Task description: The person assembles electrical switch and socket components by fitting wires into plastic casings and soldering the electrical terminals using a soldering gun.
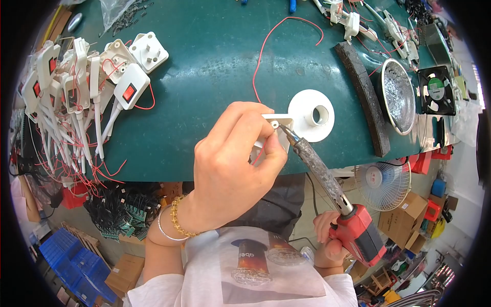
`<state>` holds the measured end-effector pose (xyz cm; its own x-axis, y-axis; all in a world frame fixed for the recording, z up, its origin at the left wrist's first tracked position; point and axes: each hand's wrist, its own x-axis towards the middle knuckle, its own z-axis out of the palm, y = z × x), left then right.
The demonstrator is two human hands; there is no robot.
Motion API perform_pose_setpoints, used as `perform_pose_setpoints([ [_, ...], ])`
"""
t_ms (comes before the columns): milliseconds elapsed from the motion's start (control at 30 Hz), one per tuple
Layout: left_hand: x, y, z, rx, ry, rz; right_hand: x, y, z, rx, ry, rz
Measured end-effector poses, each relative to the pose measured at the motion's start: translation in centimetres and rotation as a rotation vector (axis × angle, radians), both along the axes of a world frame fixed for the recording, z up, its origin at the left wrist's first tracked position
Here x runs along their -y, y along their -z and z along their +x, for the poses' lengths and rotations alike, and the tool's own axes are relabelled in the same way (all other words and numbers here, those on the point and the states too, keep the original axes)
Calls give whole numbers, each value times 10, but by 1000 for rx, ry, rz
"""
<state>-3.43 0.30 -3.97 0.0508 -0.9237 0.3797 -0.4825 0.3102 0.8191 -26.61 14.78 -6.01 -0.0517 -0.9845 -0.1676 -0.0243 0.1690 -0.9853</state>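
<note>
My left hand [238, 153] is closed on a white plastic housing [280, 118] at the table's front edge, its thumb and fingers pinched around it. A thin red wire [257, 61] runs up from there across the green table. My right hand [330, 240] holds a soldering iron [360, 235] with a red and black handle. The iron's tip points up and left and reaches the housing beside my left fingertips; whether it touches is too small to tell. Just right of the housing, a white round disc [310, 133] with a raised hollow centre rests on the green table [204, 77].
White plug housings with red switches [129, 92] and cables pile up at the left. To the right lie a dark bar [364, 97], a metal bowl [398, 97], a small black fan [436, 90] and more white parts [351, 25]. A desk fan [382, 185] stands below the edge.
</note>
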Motion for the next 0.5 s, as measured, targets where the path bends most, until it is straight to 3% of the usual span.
perform_pose_setpoints([
  [500, -3, -4, -3, 16, -23, 34, 0, 3, 2, -25, 45, -23],
])
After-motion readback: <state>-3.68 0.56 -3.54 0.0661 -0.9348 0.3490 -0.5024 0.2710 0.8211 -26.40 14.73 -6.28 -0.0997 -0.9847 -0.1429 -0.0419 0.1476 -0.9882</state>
